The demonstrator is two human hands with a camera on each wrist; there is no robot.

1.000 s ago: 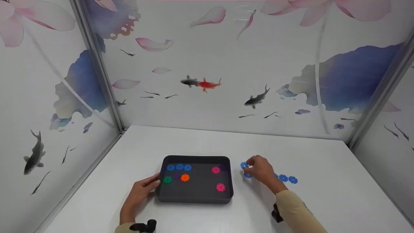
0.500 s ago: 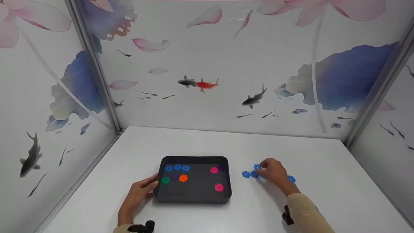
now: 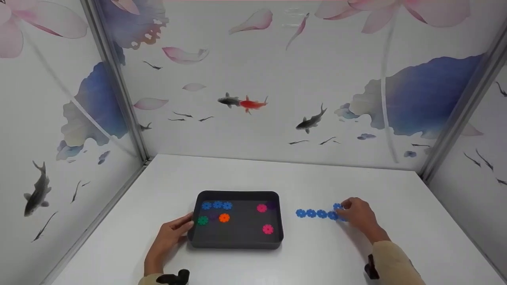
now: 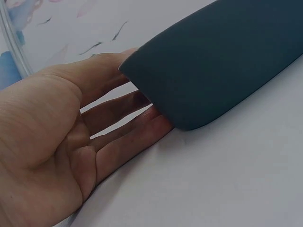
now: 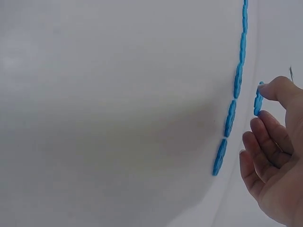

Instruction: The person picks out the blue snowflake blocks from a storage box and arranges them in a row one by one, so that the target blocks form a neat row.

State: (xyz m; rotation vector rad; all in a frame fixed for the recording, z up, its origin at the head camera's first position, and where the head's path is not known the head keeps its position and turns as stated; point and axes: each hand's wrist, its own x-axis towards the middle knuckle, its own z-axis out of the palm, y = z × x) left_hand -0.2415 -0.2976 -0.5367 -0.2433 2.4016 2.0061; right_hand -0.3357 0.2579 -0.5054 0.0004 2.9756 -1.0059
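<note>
Between thumb and fingertips, my right hand [image 3: 359,217] pinches a blue snowflake disc [image 5: 258,98], a flower-shaped plastic piece. It is just above the right end of a row of several blue discs [image 3: 311,213] on the table; the hand partly covers that end in the head view. The right wrist view shows the row [image 5: 238,80] edge-on beside the held disc. At the left side of a dark grey tray [image 3: 235,245], my left hand [image 3: 168,239] touches the wall with fairly straight fingers, its thumb by the rim [image 4: 124,66].
Inside the tray lie three blue discs [image 3: 217,204], a green disc [image 3: 202,220], an orange disc [image 3: 224,217], two pink discs [image 3: 267,229] and dark purple ones [image 3: 271,205]. The white table [image 3: 237,168] meets printed panels [image 3: 277,138] at the back and sides.
My right hand has moved right along the row with the blue disc pinched, uncovering more of the row's left part. My left hand stays at the tray.
</note>
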